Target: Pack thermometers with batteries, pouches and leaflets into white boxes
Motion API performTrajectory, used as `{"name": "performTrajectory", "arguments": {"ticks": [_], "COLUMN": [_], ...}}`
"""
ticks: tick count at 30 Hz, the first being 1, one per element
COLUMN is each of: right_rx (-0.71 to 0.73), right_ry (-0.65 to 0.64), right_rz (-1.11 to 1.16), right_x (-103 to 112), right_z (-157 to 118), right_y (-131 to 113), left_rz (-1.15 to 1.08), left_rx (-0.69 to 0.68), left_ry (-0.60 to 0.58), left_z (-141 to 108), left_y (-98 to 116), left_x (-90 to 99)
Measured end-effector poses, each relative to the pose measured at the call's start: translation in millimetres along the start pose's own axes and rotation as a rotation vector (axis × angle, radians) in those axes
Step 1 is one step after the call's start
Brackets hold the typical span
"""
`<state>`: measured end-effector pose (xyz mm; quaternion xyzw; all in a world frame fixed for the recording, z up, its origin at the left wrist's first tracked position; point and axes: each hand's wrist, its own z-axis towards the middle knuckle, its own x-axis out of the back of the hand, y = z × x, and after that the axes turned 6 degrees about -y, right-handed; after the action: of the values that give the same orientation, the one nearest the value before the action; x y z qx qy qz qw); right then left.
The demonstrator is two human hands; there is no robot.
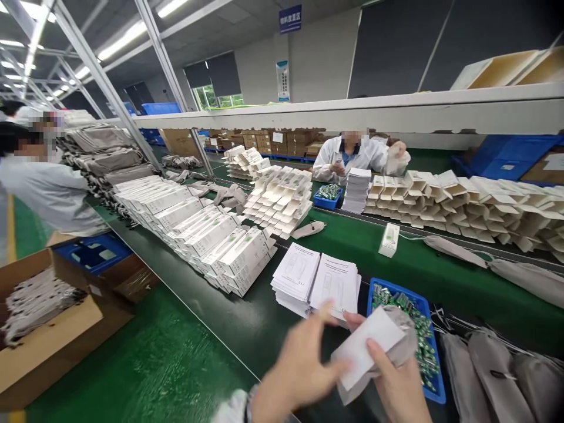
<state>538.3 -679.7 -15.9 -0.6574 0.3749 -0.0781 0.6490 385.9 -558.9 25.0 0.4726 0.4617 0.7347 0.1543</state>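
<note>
My right hand (399, 376) grips a white folded paper leaflet (372, 346), thumb on top. Bunched behind the leaflet in the same hand is a greyish, pouch-like piece (405, 329); its exact kind is hard to make out. Slightly blurred, my left hand (304, 361) has its fingers spread, with the thumb close to the leaflet's left edge; whether they touch I cannot tell. Just beyond my hands stand two stacks of printed leaflets (296, 273). A blue tray (374, 288) of small green-and-silver batteries (425, 346) sits beside my right hand.
Rows of white boxes (194, 226) line the belt at left. Grey drawstring pouches (493, 376) lie at right. A single white box (389, 239) stands on the green belt (343, 229). Opposite, a co-worker (352, 155) works behind open boxes (440, 200). An overhead shelf (352, 114) spans the line.
</note>
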Motion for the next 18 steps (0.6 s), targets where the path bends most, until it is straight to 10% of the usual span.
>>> {"name": "performTrajectory", "arguments": {"ticks": [4,7,12,18], "right_rx": [-0.031,-0.062,-0.090,-0.079], "right_ry": [0.064,0.066,0.090,0.139], "right_rz": [0.157,0.166,0.181,0.238], "right_x": [2.6,-2.4,-11.5,1.1], "right_z": [-1.0,-8.2,-15.3,-11.3], "right_y": [-22.7,-23.5,-14.5,-39.3], "left_rz": [0.785,1.251,1.337,1.368], "left_rx": [0.202,0.489,0.496,0.404], "left_ry": [0.524,0.500,0.404,0.436], "left_z": [35.3,59.5,69.3,64.6], "left_y": [-36.4,-79.7,-111.5,-44.4], "left_x": [154.2,234.2,255.9,239.4]}}
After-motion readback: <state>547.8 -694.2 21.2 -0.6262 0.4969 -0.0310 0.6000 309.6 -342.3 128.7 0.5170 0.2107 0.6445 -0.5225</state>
